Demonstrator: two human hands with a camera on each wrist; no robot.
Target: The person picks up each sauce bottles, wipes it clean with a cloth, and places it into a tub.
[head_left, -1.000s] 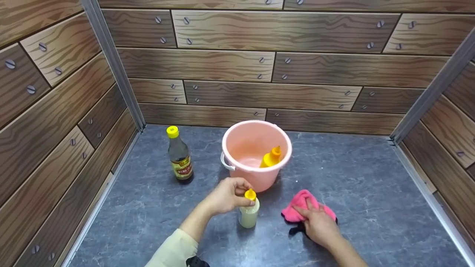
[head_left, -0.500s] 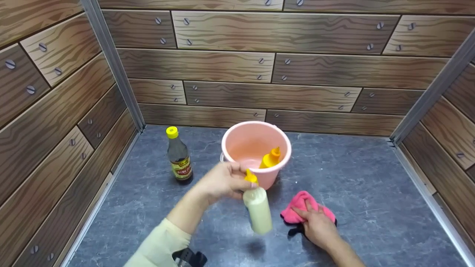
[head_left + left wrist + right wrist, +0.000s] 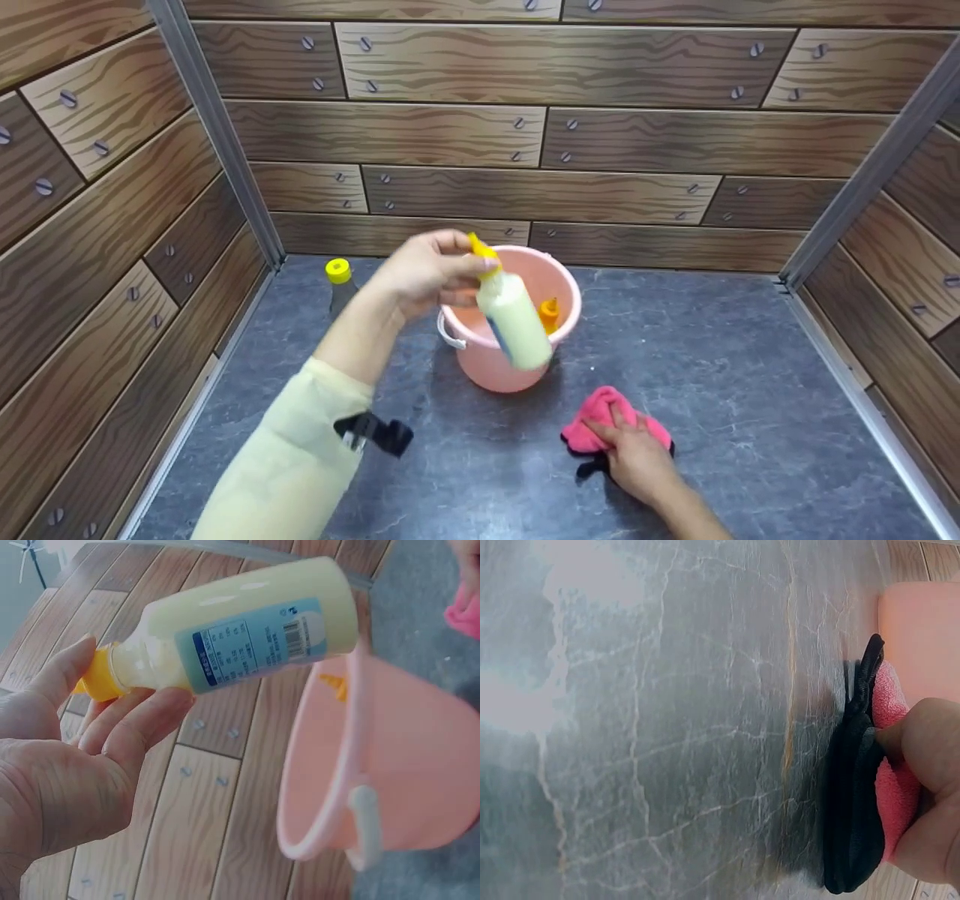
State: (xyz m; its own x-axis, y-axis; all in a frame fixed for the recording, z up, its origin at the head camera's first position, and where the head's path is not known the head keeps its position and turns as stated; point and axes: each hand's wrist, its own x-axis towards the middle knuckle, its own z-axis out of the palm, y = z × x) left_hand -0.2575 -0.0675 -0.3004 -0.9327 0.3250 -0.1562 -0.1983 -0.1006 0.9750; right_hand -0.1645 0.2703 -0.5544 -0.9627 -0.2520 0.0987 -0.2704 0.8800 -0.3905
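Observation:
In the head view my left hand (image 3: 431,274) pinches the yellow cap of a squeeze bottle (image 3: 517,322) filled with something pale and creamy. The bottle hangs tilted in front of and above the pink bucket (image 3: 491,371). A blue label with a barcode shows on it in the left wrist view. Inside the bucket is a yellow bottle with an orange nozzle (image 3: 549,311). At the lower right my right hand (image 3: 641,461) holds a pink cloth (image 3: 596,409) with black edging down on the floor; the right wrist view has its thumb (image 3: 922,742) against the black part.
Behind my left forearm, a dark bottle with a yellow cap (image 3: 339,271) is partly hidden. Wood-patterned walls (image 3: 442,135) enclose the marbled grey floor (image 3: 720,375) at the back and both sides. The bucket's white handle (image 3: 450,330) hangs on its left.
My left hand has lifted the squeeze bottle off the floor and carried it up toward the bucket, its base swinging right. The right hand stays on the cloth.

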